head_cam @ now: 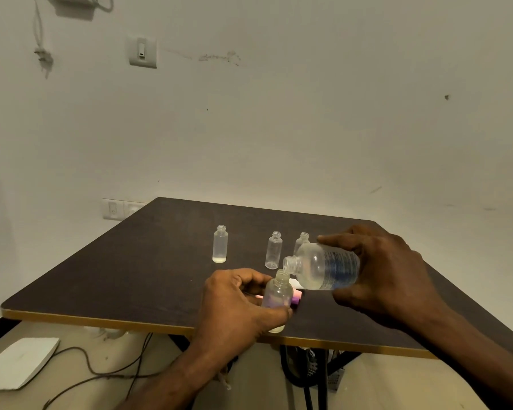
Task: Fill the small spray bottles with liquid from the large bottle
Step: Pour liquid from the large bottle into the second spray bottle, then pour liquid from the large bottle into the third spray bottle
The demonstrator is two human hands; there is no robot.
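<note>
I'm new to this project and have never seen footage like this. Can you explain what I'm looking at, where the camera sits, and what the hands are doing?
There is no robot here. The one picture comes from a camera worn on a person's head, looking forward and down at their own two bare hands over a dark table.

The right hand holds the large bottle tipped on its side, its open mouth at the neck of a small bottle that the left hand grips.

Three more small bottles stand uncapped farther back: the left one has a little liquid at the bottom, the middle one looks empty, and the third is partly hidden. Something pink lies behind the held bottle; I cannot tell what.
</note>
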